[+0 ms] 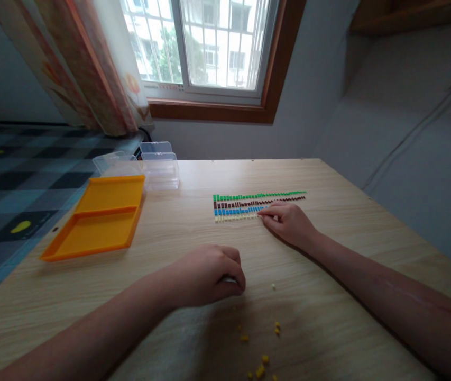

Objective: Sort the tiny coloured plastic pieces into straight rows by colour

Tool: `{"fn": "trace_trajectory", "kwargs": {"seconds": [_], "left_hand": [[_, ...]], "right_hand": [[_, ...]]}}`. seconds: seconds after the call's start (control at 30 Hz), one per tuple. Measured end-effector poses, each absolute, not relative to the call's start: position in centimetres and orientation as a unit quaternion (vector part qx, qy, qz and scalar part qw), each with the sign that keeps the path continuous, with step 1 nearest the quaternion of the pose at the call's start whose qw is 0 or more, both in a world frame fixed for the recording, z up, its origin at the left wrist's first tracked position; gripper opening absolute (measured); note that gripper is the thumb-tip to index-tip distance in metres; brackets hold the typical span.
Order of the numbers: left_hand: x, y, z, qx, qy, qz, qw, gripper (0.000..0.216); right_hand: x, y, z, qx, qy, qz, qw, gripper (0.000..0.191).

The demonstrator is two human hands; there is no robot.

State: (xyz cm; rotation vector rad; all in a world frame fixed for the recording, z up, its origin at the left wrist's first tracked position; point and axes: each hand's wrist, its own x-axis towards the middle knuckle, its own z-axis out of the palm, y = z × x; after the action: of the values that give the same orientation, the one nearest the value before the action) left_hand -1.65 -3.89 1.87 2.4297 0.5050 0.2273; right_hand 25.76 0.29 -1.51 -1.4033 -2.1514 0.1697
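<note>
Four neat rows of tiny blocks run left to right across the far part of the table: a green row (249,196), a dark brown row (249,203), a blue row (233,211) and a cream row (233,218) nearest me. At the right end of the cream row, the fingertips of my right hand (288,222) pinch a small cream block. That hand covers part of the blue row. My left hand (211,275) hovers closer to me, thumb and fingers closed together; anything inside is hidden. Below it lie several loose yellow blocks (265,360) and one pale block (273,286).
An open orange case (102,228) lies at the left of the wooden table (193,180). Behind it stand clear plastic boxes (160,170). A checked bed (7,180) adjoins the left edge, and a window (217,47) is beyond. A cable (403,135) hangs along the right wall.
</note>
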Motion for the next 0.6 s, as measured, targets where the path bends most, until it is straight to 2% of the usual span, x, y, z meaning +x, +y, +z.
{"fn": "trace_trajectory", "kwargs": {"seconds": [0.47,0.6], "left_hand": [[-1.69,-4.01,1.67,0.923,0.203,0.094,0.314,0.011],[-1.43,-4.41,1.42,0.920,0.224,0.108,0.303,0.011]], "right_hand": [[25.81,0.44,-1.49,-0.523,-0.807,0.058,0.268,0.021],[25.84,0.46,-1.43,-0.512,-0.805,0.059,0.292,0.020]]}}
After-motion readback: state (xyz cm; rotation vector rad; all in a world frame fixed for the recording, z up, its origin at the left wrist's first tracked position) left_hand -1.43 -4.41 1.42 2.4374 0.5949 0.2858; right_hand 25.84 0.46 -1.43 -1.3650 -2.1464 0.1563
